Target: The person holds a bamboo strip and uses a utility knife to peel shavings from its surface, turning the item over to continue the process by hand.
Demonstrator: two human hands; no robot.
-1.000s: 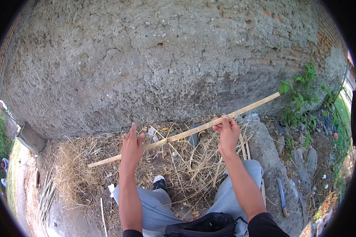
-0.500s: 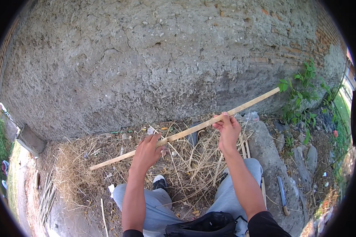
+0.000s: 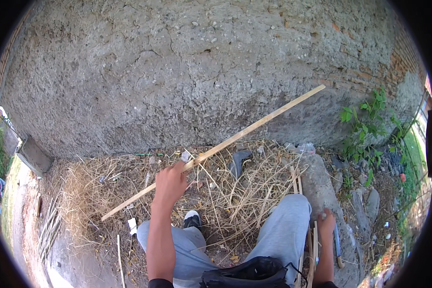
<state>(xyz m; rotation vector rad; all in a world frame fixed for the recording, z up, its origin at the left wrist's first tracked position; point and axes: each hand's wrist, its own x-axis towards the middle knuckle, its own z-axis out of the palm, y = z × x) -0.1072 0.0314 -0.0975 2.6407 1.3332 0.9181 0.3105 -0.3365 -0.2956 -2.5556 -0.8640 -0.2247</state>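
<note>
Pale wood: a long thin stick (image 3: 216,150) runs diagonally from the lower left of centre up to the upper right, its high end crossing the rough grey plastered wall (image 3: 177,72). The left hand (image 3: 170,185), at centre frame, grips the stick a little below its midpoint, fingers clenched around it. Low end of the stick hangs over dry straw (image 3: 235,192) heaped at the wall's foot.

The right hand (image 3: 326,222) is down at the lower right, beside the knee in grey trousers (image 3: 283,230). It rests on a grey stone slab (image 3: 321,187), touching or just at the top of a tool with a wooden handle (image 3: 337,245) (blade shape unclear); whether its grip is closed on the tool I cannot tell. Thin wooden slats (image 3: 314,249) lie just left of that hand.

A shoe with a white toe (image 3: 192,219) shows between the knees. A black bag (image 3: 247,273) sits at the bottom edge. Green weeds (image 3: 365,129) grow at the right, against exposed brick (image 3: 398,57). More thin sticks (image 3: 48,225) lie at the lower left.
</note>
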